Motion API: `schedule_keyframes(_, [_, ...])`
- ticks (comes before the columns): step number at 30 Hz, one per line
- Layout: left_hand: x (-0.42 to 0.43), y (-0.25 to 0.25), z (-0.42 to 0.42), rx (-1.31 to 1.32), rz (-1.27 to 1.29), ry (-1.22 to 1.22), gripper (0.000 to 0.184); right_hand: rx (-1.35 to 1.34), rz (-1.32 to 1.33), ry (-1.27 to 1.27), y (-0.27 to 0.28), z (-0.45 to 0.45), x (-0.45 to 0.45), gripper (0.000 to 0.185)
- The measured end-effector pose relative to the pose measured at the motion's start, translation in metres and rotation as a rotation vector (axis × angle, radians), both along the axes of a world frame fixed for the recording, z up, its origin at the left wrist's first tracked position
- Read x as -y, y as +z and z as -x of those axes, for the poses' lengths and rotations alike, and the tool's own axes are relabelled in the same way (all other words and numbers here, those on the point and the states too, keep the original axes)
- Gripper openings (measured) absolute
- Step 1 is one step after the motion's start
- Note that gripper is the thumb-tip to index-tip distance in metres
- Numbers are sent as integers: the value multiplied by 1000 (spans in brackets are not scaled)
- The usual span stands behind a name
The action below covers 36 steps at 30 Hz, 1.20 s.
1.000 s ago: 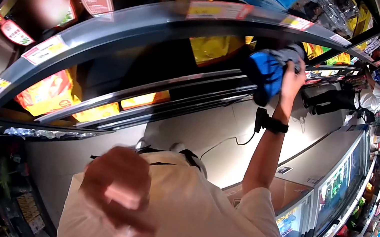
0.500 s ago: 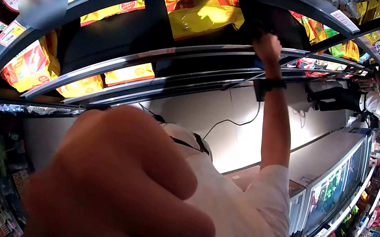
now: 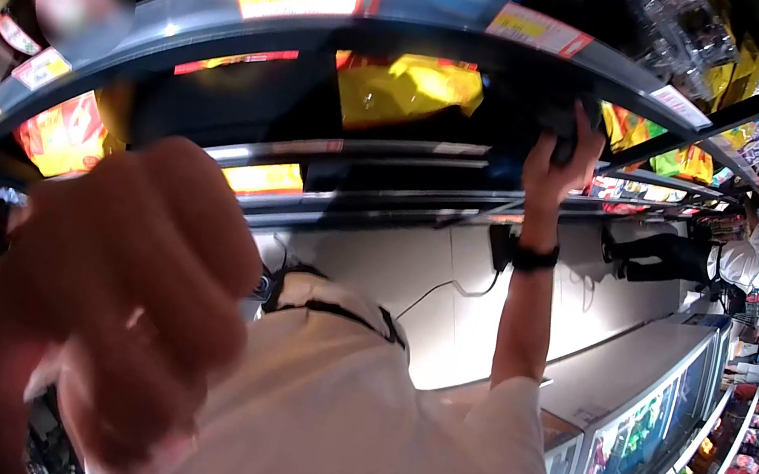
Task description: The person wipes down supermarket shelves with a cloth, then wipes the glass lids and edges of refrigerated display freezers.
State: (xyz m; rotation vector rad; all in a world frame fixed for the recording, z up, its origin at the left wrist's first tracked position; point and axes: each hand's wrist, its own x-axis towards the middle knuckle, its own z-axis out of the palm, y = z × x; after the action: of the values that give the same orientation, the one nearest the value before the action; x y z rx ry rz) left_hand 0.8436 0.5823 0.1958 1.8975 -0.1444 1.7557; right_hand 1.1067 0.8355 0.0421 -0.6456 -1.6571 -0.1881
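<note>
Dark item (image 3: 565, 146), gripped in R hand (image 3: 555, 183), might be snagged by rail (image 3: 619, 73) if lifted; L hand (image 3: 122, 283) half-curled, grasp unclear.

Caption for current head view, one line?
Right hand gripping a dark, indistinct item beside a shiny yellow bag on a grey shelf; left hand blurred near camera.

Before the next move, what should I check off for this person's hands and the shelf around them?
1. Right hand within reach of the dark item: ok, fingers are at it.
2. Firm grip on that item: cannot tell, deep shadow.
3. Left hand empty: cannot tell, it is curled and blurred.
4. Wristband on the right wrist: ok.
5. Cable away from the right fingers: ok, it runs below them.
6. Left hand out of the camera's way: not ok, it blocks part of the view.
</note>
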Motion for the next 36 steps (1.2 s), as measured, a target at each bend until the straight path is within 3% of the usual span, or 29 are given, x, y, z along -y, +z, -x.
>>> schedule_keyframes(1, [-4, 1, 1, -108, 59, 83, 36, -47, 0, -30, 11, 5, 17, 45])
schedule_keyframes(4, [-35, -30, 3, -186, 152, 228, 14, -120, -256, 7, 41, 12, 38, 49])
schedule_keyframes(5, [-37, -44, -4, -120, 280, 342, 28, -138, -276, -12, 43, 16, 36, 49])
schedule_keyframes(6, [-36, -45, -8, -266, 532, 511, 27, -131, -112, 22, 42, 19, 36, 50])
schedule_keyframes(7, [-50, -58, -7, -392, 604, 491, 27, -125, 56, 59, 38, 25, 38, 51])
schedule_keyframes(9, [-71, -89, -14, -506, 922, 479, 32, -90, 92, 53, 24, 59, 40, 51])
schedule_keyframes(11, [-83, -121, -18, -557, 909, 648, 43, -100, 136, 151, 30, 78, 63, 54])
schedule_keyframes(13, [-95, -191, -10, -459, 780, 808, 55, -96, 195, 263, 35, 89, 75, 54])
schedule_keyframes(14, [-88, -209, -5, -553, 841, 794, 61, -110, 228, 291, 38, 95, 84, 52])
schedule_keyframes(15, [-82, -202, -8, -653, 1060, 644, 57, -75, 166, 294, 41, 98, 86, 53])
schedule_keyframes(17, [-77, -204, -27, -461, 1151, 351, 50, -68, 165, 353, 44, 105, 91, 54])
schedule_keyframes(19, [-86, -250, 2, -1132, -102, 1128, 45, -73, 165, 351, 45, 105, 92, 54])
schedule_keyframes(20, [-97, -246, -2, -976, 214, 986, 47, -62, 185, 367, 46, 102, 91, 50])
schedule_keyframes(22, [-118, -237, -9, -414, 737, 656, 50, -18, 231, 361, 53, 91, 91, 46])
schedule_keyframes(23, [-128, -216, -24, 212, 1270, 75, 51, -27, 284, 390, 57, 84, 88, 45])
schedule_keyframes(24, [-127, -173, -53, 203, 1124, 353, 46, -33, 261, 372, 59, 79, 81, 44])
schedule_keyframes(25, [-147, -183, -48, 64, 776, 514, 50, -37, 237, 361, 61, 73, 75, 43])
schedule_keyframes(27, [-168, -192, -56, 156, 699, 520, 50, -35, 227, 361, 65, 63, 67, 41])
schedule_keyframes(31, [-204, -163, -80, -64, 198, 684, 44, 9, 201, 281, 67, 42, 50, 40])
schedule_keyframes(32, [-207, -154, -93, -126, 296, 865, 34, -5, 225, 270, 67, 37, 49, 39])
schedule_keyframes(33, [-216, -152, -106, -138, 517, 881, 35, -16, 244, 257, 69, 29, 45, 38])
schedule_keyframes(36, [-241, -150, -140, 141, 618, 359, 36, 12, 235, 169, 72, -1, 28, 40])
